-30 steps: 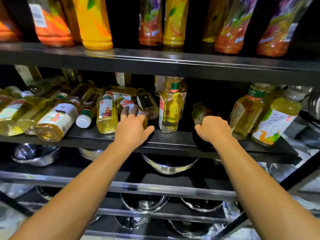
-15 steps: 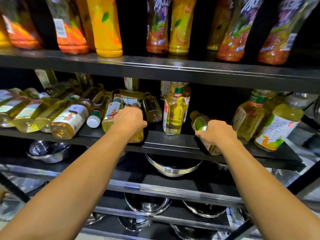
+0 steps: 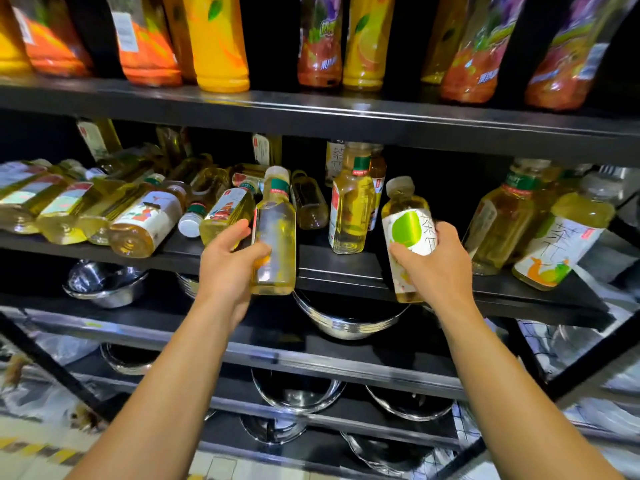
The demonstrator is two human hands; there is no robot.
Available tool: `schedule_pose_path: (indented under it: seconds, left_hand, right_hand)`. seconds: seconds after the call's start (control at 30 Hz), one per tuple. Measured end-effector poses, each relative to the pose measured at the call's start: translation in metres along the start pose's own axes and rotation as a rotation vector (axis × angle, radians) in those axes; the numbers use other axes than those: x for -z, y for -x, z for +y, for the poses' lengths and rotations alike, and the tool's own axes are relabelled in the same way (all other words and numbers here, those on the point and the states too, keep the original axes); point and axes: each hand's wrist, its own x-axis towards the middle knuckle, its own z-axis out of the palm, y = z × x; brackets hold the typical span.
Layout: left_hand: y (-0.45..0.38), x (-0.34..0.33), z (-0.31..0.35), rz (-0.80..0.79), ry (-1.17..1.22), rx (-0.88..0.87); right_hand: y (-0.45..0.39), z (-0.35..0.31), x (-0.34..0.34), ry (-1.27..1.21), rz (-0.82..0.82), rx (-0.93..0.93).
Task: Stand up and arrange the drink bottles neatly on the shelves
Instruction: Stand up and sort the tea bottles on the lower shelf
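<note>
The person's left hand (image 3: 232, 263) has its fingers and thumb curled round a square bottle of pale yellow drink (image 3: 275, 237), upright, cap at twelve o'clock, base just in front of the middle shelf's (image 3: 339, 271) edge; its label is too blurred to read. The right hand (image 3: 434, 268) grips a rounder bottle (image 3: 408, 237), cap tilted toward eleven o'clock, with a white label showing a green leaf and large Chinese characters. Between the two, one square yellow bottle (image 3: 351, 213) stands upright on the shelf. At nine o'clock a heap of fallen bottles (image 3: 93, 209) lies on its side. At three o'clock a leaning bottle (image 3: 564, 244) carries the same brushed characters. Orange and yellow juice bottles (image 3: 218, 43) line the top shelf (image 3: 346, 116); steel bowls (image 3: 104, 282) sit below.
</note>
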Motion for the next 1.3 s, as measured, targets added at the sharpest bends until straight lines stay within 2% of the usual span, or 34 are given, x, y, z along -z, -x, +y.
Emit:
schedule_pose_path:
  seconds: [0.1,0.2,0.3,0.37,0.43,0.5,0.6,0.7,0.83,1.13,1.2,1.3]
  left_hand:
    - [0.006,0.001,-0.015,-0.171,0.36,0.149]
    - [0.019,-0.008,-0.029,-0.386,0.445,0.193]
    - [0.023,-0.021,-0.038,-0.465,0.472,0.197]
    - [0.022,-0.028,-0.037,-0.431,0.381,0.106]
    - [0.02,-0.037,-0.031,-0.395,0.191,-0.049]
    - [0.016,-0.047,-0.026,-0.378,-0.036,-0.209]
    - [0.011,-0.065,-0.028,-0.415,-0.288,-0.36]
    - [0.005,-0.084,-0.04,-0.41,-0.485,-0.4]
    - [0.008,-0.113,-0.054,-0.229,-0.789,-0.549]
    - [0.011,-0.153,-0.075,-0.133,-0.779,-0.479]
    - [0.012,-0.151,-0.074,-0.155,-0.749,-0.443]
    - [0.017,-0.129,-0.066,-0.264,-0.731,-0.407]
  right_hand:
    - [0.016,0.002,0.0,-0.212,0.035,0.055]
    - [0.029,0.005,-0.001,-0.385,0.093,0.134]
    - [0.031,0.009,0.0,-0.458,0.123,0.229]
    - [0.025,0.011,0.001,-0.444,0.113,0.272]
    - [0.019,0.016,0.003,-0.434,0.084,0.279]
    - [0.013,0.021,0.004,-0.417,0.059,0.251]
    - [0.002,0.03,0.007,-0.413,0.051,0.188]
    - [-0.012,0.036,0.012,-0.184,0.078,0.148]
    - [-0.022,0.036,0.014,0.102,0.131,0.135]
    - [-0.029,0.035,0.01,0.168,0.207,0.064]
    - [-0.026,0.037,0.011,0.15,0.213,0.062]
    - [-0.004,0.03,0.01,-0.009,0.273,0.164]
